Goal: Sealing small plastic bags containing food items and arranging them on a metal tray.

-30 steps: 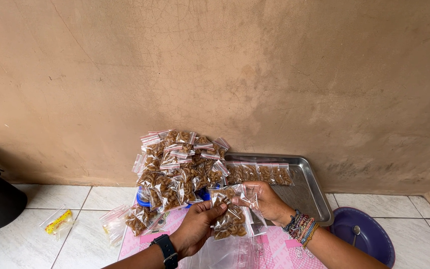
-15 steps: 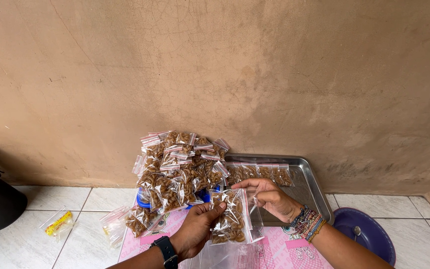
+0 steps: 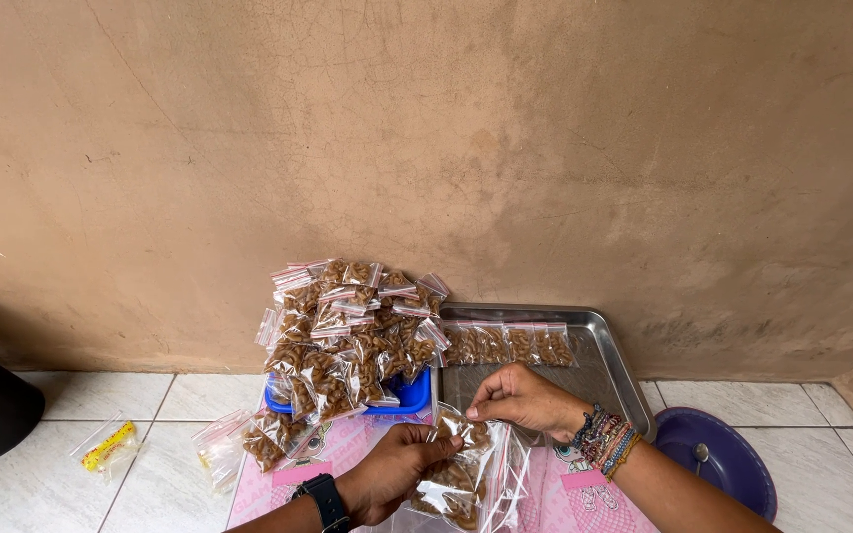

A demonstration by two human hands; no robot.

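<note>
While both hands pinch the bag (image 3: 456,464), left hand (image 3: 392,479) and right hand (image 3: 520,400) should press its seal evenly, contents kept below.

Against the plastered wall (image 3: 545,148), on the tiled floor (image 3: 101,395): heap of small clear snack-filled zip bags (image 3: 348,326) piled in a blue plastic basin (image 3: 412,395); just right of it, touching, a rectangular metal tray (image 3: 604,370) with a row of bags (image 3: 510,343) along its back edge. Farther right, a round purple lid (image 3: 733,459). In front, a pink patterned mat (image 3: 288,459) under both hands. Left hand (image 3: 397,474) and right hand (image 3: 525,400) at the top of one bag (image 3: 456,474). Far left, a yellow packet (image 3: 109,446), then loose bags (image 3: 239,444) beside the mat
</note>
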